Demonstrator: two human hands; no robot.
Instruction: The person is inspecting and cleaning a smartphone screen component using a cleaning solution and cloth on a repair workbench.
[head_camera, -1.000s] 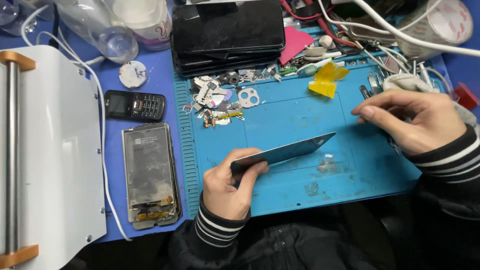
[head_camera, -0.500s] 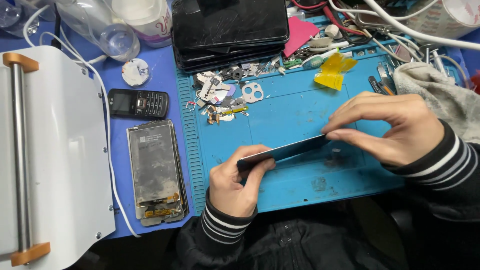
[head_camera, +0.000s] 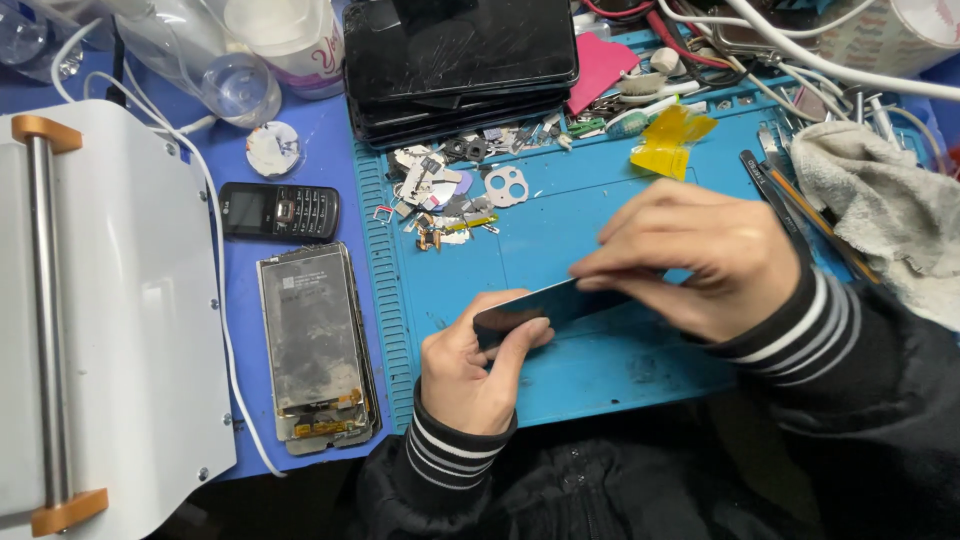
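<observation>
My left hand (head_camera: 475, 370) grips the near end of a thin dark phone panel (head_camera: 545, 305), held on edge over the blue work mat (head_camera: 600, 375). Over the panel's far end my right hand (head_camera: 695, 255) is closed, fingertips pinching along its top edge. The part of the panel under my right hand is hidden. Both sleeves are black with white stripes.
A stripped phone frame (head_camera: 315, 345) and a small black keypad phone (head_camera: 280, 212) lie left of the mat. A white machine with orange handle ends (head_camera: 95, 310) fills the left side. Stacked black screens (head_camera: 460, 65), loose small parts (head_camera: 445, 190), yellow tape (head_camera: 672, 140), tools and a grey cloth (head_camera: 880, 210) crowd the back.
My right hand came from the mat's right side over to the panel and now covers its far end. The left hand kept its grip; the panel sits slightly lower and flatter.
</observation>
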